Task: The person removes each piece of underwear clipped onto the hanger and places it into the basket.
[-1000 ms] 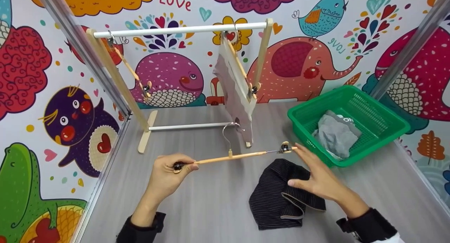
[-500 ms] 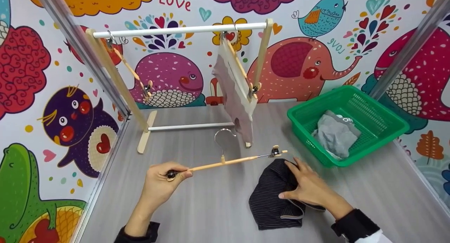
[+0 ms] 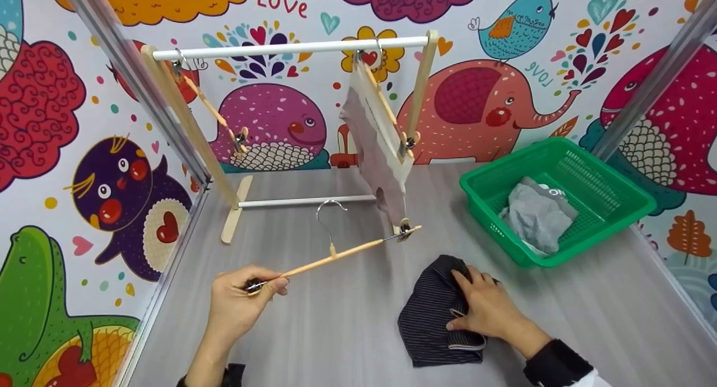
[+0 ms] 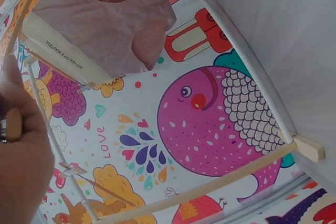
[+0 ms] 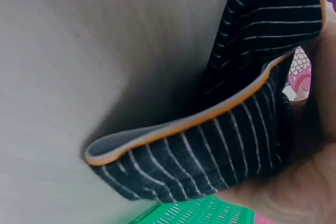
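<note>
left hand (image 3: 241, 297), lower left of centre: thumb and fingers pinching the near clip end of the wooden hanger (image 3: 313, 264). right hand (image 3: 493, 308), lower right of centre: fingers and thumb gripping a fold of the striped cloth (image 3: 428, 314), which sits rumpled on the tabletop (image 3: 336, 336); its orange edge (image 5: 194, 121) stands open in the right wrist view.

hanger slants up to the right, hook on top. far clip (image 3: 404, 230) overlaps the hem of the pale cloth (image 3: 375, 135) in the head view; can't tell if they touch.

further out: rack rail (image 3: 269, 50) across upper left and centre, with a bare hanger (image 3: 204, 101) at its left end. green basket (image 3: 493, 225) at right, grey cloth (image 3: 540, 216) inside.

risks, my read: one-end hold lets the hanger twist, so hook or far clip could snag the pale cloth if swung right. lifting the striped cloth by one fold could shift its layers or drop the rest.
</note>
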### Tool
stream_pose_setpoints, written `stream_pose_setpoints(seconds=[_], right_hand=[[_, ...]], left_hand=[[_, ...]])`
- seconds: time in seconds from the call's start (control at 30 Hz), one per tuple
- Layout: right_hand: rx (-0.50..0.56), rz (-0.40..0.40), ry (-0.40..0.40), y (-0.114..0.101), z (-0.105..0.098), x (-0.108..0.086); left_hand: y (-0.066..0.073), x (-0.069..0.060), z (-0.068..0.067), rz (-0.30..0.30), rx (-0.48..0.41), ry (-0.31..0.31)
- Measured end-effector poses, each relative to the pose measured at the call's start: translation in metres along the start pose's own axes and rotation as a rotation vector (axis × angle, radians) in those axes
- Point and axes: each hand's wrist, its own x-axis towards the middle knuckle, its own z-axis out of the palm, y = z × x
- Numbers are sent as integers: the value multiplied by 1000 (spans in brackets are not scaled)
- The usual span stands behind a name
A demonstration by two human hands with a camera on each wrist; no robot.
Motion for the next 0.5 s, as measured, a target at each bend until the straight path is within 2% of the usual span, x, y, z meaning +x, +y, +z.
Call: stream_pose_setpoints(seconds=[0.27, 0.5], right_hand=[[77, 23, 9, -3, -2, -1], [102, -1, 68, -1, -2, 0]], left_hand=[[5, -6, -13, -3, -19, 22], [12, -7, -20, -37, 60, 35]])
